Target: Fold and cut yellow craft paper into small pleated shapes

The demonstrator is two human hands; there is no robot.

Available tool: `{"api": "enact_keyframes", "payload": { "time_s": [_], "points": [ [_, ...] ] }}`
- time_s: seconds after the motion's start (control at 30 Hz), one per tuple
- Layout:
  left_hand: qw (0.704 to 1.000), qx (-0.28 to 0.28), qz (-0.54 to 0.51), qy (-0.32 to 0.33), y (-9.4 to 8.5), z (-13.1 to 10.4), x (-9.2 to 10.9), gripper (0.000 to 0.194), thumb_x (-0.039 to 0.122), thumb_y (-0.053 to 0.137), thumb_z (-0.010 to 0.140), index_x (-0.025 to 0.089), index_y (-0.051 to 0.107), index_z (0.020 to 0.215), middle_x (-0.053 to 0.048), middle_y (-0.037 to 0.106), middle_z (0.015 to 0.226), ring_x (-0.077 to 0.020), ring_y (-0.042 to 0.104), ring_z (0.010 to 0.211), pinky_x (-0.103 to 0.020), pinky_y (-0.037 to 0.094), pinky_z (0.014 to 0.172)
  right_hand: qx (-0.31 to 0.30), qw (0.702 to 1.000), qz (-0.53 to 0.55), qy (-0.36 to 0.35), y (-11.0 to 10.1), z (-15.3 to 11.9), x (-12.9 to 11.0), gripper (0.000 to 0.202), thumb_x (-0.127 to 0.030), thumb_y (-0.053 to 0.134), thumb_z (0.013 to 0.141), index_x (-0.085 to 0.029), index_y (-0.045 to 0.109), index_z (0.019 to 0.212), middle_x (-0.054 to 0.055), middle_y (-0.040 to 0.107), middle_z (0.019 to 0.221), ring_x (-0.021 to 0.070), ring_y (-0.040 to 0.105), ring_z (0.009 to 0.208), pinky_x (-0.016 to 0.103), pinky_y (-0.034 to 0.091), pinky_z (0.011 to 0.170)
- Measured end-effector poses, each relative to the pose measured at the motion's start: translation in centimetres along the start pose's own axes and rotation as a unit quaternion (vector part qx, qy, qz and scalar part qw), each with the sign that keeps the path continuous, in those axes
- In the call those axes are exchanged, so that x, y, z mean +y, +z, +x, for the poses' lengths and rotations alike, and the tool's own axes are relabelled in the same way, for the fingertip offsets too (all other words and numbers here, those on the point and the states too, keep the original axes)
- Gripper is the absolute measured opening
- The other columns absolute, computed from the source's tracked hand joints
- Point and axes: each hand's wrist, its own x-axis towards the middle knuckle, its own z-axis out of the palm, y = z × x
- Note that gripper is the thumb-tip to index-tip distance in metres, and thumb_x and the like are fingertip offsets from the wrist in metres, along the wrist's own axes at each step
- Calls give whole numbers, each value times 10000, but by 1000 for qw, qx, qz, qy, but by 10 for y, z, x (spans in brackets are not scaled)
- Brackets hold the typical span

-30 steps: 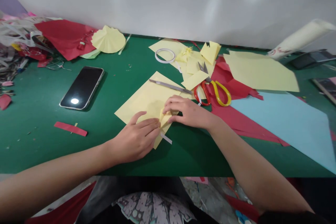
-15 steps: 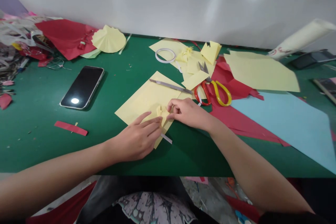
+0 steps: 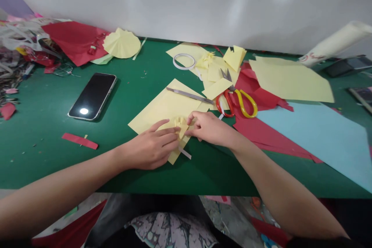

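Observation:
On the green table lies a yellow paper sheet (image 3: pixel 154 108), turned cornerwise, with a small cut and folded yellow paper piece (image 3: pixel 181 124) on its right part. My left hand (image 3: pixel 154 145) rests flat over the sheet, fingers spread, fingertips pressing the small piece's left side. My right hand (image 3: pixel 207 127) is at that piece's right edge, its thumb and index finger pinched together there. What lies between those fingertips is too small to make out. A white strip (image 3: pixel 185 153) sticks out below. A slim metal blade (image 3: pixel 188 95) lies across the sheet's upper part.
Scissors with red and yellow handles (image 3: pixel 247 102) lie right of the blade, near a tape ring (image 3: pixel 184 62) and yellow scraps. A phone (image 3: pixel 93 96) and a red strip (image 3: pixel 80 140) are at left. Red paper (image 3: pixel 261 131) and blue paper (image 3: pixel 319 131) cover the right side.
My left hand's fingers have shifted slightly upward on the small piece. My right fingertips have moved a little lower along its right edge. The view has shifted slightly.

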Motion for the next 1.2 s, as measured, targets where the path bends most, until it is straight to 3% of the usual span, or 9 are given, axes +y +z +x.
{"api": "enact_keyframes", "payload": {
  "time_s": [0.4, 0.6, 0.77, 1.2],
  "points": [
    [998, -3, 8, 66, -6, 0, -17, 224, 113, 366, 803, 74, 536, 944, -98, 572, 1032, -190, 412, 1134, -363, 280, 1026, -56, 994, 90, 8, 0, 1, 2, 221, -319, 543, 703, -166, 448, 832, -37, 546, 486, 50, 421, 372, 170, 322, 369],
    [995, 22, 51, 78, -6, 0, -14, 197, 136, 386, 822, 80, 563, 887, -105, 578, 1049, -179, 491, 1052, -385, 262, 1037, -51, 992, 108, 28, 2, -1, -1, 194, -309, 491, 760, -152, 464, 870, -41, 545, 469, 35, 396, 301, 160, 296, 327],
    [989, 35, 113, 88, -3, 1, -11, 186, 119, 410, 819, 66, 575, 887, -114, 607, 994, -193, 527, 1007, -368, 323, 1003, -23, 996, 84, 31, 6, -1, 0, 220, -339, 494, 757, -155, 462, 874, -45, 534, 439, 52, 416, 293, 165, 314, 320],
    [992, 33, 94, 77, -1, 0, -10, 225, 122, 395, 823, 51, 556, 964, -123, 601, 1009, -202, 498, 1049, -362, 343, 990, -80, 985, 150, 15, 0, 1, -1, 185, -320, 477, 776, -146, 483, 838, -50, 513, 432, 22, 379, 286, 137, 278, 318]
  ]
}}
